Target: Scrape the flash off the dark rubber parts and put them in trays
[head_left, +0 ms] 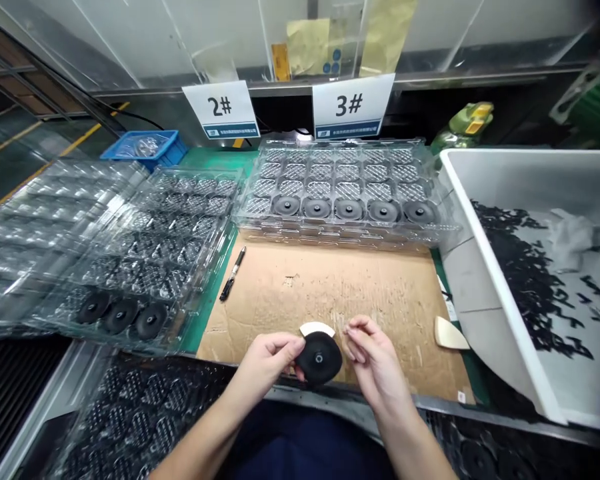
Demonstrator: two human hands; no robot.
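Note:
My left hand (274, 359) grips the left edge of a round black plastic disc (319, 360) with a small hub at its centre, thumb on top and fingers underneath. The disc is held over the near edge of a cardboard sheet (280, 283). Just to the right of the disc, apart from it, my right hand (373, 353) has its thumb and fingertips pressed together; anything between them is too small to make out. Behind the disc, a pale curved piece (317, 328) shows, partly hidden by it.
A clear tray (330, 230) with a front row of black discs stands behind the cardboard. Another clear tray (180, 293) with 3 discs is at left. A white bin (500, 313) of small black parts stands right. A pen (233, 273) and a cream wedge (450, 335) lie on the cardboard.

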